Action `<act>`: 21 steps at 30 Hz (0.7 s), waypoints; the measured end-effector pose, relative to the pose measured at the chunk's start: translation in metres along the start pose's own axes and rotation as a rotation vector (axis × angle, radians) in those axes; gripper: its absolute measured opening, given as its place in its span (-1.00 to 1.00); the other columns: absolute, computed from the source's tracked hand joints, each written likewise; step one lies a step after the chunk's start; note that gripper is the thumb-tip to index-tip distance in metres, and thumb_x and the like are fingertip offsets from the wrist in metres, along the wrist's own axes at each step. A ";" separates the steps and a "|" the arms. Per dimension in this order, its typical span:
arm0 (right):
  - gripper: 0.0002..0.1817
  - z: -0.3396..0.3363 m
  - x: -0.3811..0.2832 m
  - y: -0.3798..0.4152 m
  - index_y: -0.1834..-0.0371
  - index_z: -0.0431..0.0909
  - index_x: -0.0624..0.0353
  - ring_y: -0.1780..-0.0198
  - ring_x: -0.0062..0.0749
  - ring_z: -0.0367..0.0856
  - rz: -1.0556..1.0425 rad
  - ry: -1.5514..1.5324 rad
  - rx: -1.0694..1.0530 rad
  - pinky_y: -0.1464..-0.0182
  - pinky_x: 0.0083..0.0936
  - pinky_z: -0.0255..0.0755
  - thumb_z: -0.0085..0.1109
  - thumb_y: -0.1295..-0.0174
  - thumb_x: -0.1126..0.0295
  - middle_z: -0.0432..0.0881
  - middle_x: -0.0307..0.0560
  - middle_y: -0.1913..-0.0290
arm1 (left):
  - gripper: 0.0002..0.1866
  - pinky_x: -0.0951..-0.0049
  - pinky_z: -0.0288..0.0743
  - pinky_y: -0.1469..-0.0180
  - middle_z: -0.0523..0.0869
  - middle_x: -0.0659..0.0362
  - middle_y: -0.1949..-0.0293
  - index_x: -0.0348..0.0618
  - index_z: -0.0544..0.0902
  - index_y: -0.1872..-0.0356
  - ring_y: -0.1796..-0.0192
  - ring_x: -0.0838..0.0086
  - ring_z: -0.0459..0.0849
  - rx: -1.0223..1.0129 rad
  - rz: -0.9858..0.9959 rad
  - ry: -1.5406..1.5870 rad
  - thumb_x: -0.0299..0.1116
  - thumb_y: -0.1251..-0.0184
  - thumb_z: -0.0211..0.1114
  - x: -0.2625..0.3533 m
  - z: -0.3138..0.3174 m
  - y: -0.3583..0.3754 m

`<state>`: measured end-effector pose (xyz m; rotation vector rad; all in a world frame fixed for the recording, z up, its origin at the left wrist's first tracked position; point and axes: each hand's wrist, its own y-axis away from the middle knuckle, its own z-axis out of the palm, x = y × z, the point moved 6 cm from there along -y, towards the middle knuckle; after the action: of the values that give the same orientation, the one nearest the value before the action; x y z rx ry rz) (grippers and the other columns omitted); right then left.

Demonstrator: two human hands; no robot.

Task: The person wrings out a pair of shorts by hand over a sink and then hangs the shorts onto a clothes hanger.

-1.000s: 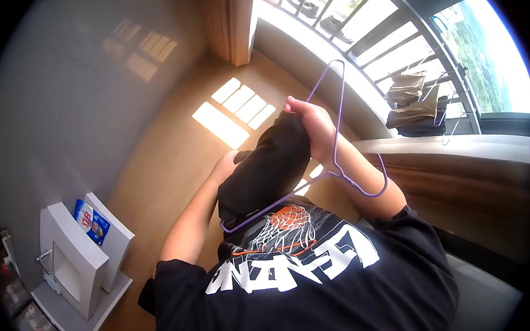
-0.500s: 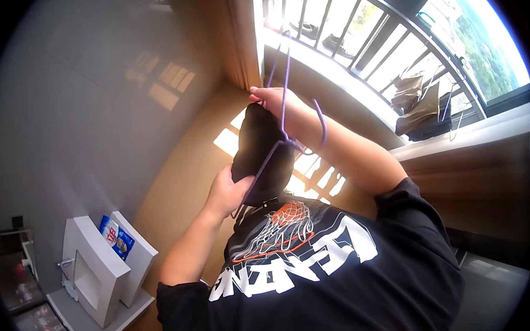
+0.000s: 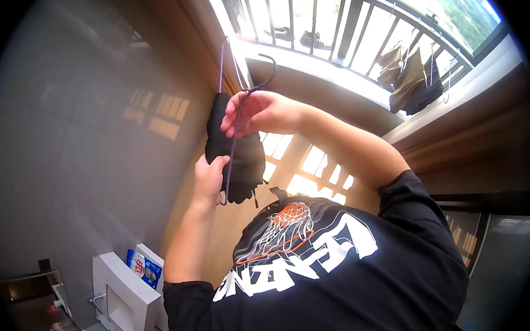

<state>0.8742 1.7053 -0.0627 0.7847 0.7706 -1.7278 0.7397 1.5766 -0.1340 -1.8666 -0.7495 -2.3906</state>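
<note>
A black garment [image 3: 245,163] hangs folded over the long bar of a purple wire hanger [image 3: 233,140], in front of my chest; its exact kind does not show. My left hand [image 3: 207,180] is closed round the cloth and the bar near the hanger's lower end, thumb on top. Close to the hanger's neck, just under its hook, is my right hand [image 3: 262,114]. Its fingers are stretched out and apart beside the upper part of the cloth, with one side wire passing in front of them. The far end of the hanger points up toward the curtain.
Clothes on hangers [image 3: 414,80] hang at the window railing [image 3: 341,15] on the right. Shoes [image 3: 313,40] lie beyond the bars. A curtain [image 3: 199,24] borders the grey wall [image 3: 92,115]. At lower left, a white stand [image 3: 126,301] holds a blue packet [image 3: 144,269].
The hanger and garment have shifted left, and the cloth now lies along the bar. My right hand has left the garment's upper end for the hanger's neck, and its fingers have opened.
</note>
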 end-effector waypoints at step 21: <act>-0.47 0.059 -0.183 -0.010 0.39 0.50 0.19 0.71 -0.64 0.12 0.271 0.839 0.779 0.66 -0.57 0.06 -0.18 -0.50 -0.05 0.23 -0.33 0.71 | -0.36 0.29 0.51 -0.08 0.64 0.05 0.08 -0.27 0.44 -0.17 0.05 0.25 0.64 -0.309 0.728 -0.274 -0.22 -0.12 0.50 0.056 0.075 -0.095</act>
<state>0.9011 1.7591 0.1201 2.1205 0.4472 -1.4005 0.7637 1.7045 -0.1033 -2.0999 0.3022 -1.8681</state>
